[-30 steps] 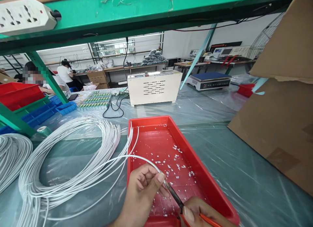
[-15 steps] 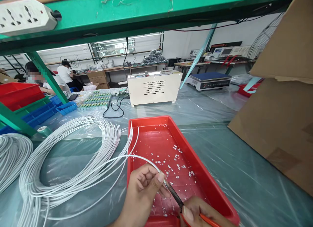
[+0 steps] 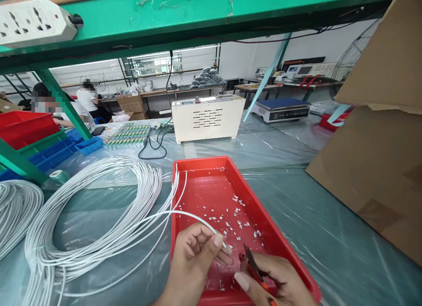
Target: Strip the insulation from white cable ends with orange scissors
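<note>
While left fingers (image 3: 211, 242) pinch white wire (image 3: 194, 216), right hand (image 3: 273, 279) grips cutters (image 3: 252, 263)

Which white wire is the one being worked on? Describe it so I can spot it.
Start at the red tray. One wire arcs alone from the white bundle over the tray's left rim into the left hand. Its tip pokes past the thumb, unlike the others lying on the table.

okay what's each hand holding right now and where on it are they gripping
The left hand pinches a white wire near its cut end. The right hand holds a small cutter by its orange handles.
</note>
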Available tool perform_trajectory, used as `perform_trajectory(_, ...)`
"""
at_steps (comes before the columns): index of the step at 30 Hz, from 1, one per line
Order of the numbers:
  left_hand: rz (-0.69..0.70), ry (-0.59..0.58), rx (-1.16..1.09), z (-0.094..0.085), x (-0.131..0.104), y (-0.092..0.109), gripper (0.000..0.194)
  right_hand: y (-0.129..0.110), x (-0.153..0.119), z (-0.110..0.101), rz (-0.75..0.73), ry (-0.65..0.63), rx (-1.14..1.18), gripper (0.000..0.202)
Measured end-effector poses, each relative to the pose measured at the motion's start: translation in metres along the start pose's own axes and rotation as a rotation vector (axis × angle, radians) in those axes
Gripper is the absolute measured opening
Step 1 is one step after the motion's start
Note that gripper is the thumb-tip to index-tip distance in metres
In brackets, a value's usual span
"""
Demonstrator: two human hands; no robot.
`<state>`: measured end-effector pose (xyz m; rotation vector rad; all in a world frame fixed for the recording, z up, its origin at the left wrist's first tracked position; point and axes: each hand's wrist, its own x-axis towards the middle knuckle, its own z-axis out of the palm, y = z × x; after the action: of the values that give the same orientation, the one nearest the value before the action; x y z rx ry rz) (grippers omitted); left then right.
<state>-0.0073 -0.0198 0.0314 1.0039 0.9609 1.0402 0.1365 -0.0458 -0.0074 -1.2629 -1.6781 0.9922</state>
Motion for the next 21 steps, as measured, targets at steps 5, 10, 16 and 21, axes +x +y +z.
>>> perform_trajectory(5, 0.067, -0.009, 0.054, 0.002, -0.003, -0.009, 0.024, -0.007, 0.002, -0.005, -0.076, 0.205, -0.056, 0.007)
perform_trajectory(10, 0.125, -0.004, 0.118, 0.006, -0.006, -0.012, 0.023, -0.005, 0.002, 0.0, -0.107, 0.267, -0.081, 0.013)
perform_trajectory(16, 0.125, 0.021, 0.16, 0.004, -0.007, -0.02, 0.02, -0.004, 0.002, 0.0, -0.14, 0.245, -0.12, 0.012)
perform_trajectory(21, 0.175, 0.005, 0.227, 0.002, -0.006, -0.024, 0.017, -0.004, 0.002, 0.0, -0.135, 0.224, -0.175, 0.014)
